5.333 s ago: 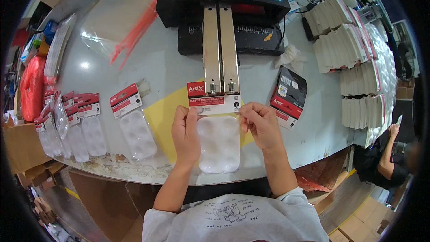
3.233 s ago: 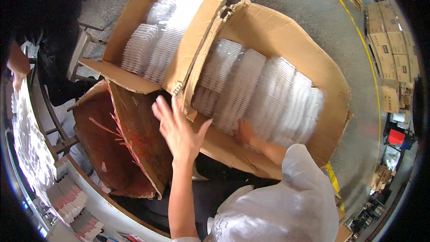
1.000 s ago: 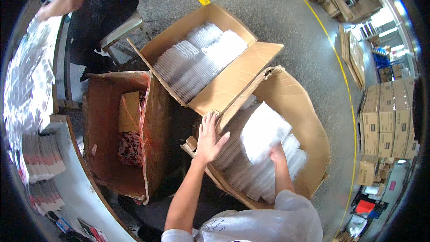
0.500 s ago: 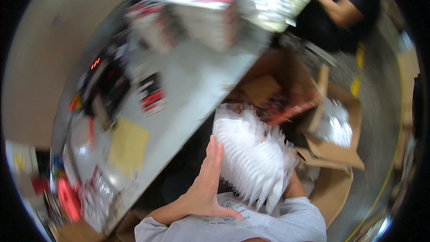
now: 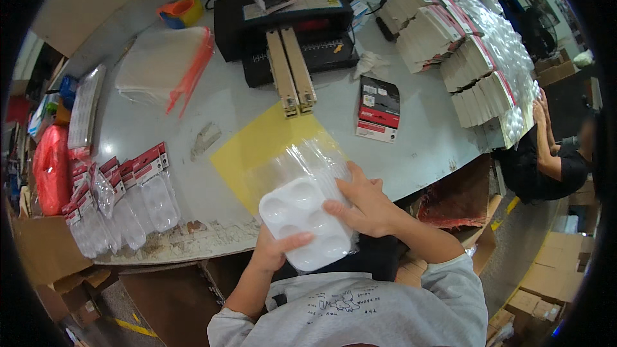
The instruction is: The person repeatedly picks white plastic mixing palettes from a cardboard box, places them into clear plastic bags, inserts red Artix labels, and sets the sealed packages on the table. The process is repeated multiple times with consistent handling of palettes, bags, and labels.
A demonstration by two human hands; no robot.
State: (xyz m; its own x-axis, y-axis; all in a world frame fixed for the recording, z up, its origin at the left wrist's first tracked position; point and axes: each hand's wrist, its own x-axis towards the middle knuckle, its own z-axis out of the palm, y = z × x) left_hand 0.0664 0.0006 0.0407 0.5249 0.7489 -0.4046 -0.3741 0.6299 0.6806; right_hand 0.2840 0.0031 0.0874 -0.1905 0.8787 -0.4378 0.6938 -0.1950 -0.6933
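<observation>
A stack of white plastic trays with round wells (image 5: 301, 215) in clear plastic bags is between my two hands, over the table's front edge. My left hand (image 5: 275, 245) grips its lower left corner, thumb on top and the other fingers hidden beneath. At the right side, my right hand (image 5: 367, 204) clasps the stack with its thumb across the top tray. The clear bag ends (image 5: 315, 154) spread out beyond the trays, above a yellow sheet (image 5: 241, 154) lying on the table.
Behind the sheet stands a black machine (image 5: 289, 16) with a red lit display and two metal rails. A black-and-red card (image 5: 378, 109) lies right of it, near stacked cards (image 5: 427, 32). Bagged trays with red headers (image 5: 157, 196) lie at left. A co-worker (image 5: 546, 154) sits at far right.
My view has turned from the boxes at the right to the table. The fanned bundle of trays has come over the table edge, and my left hand, open before, has closed on it.
</observation>
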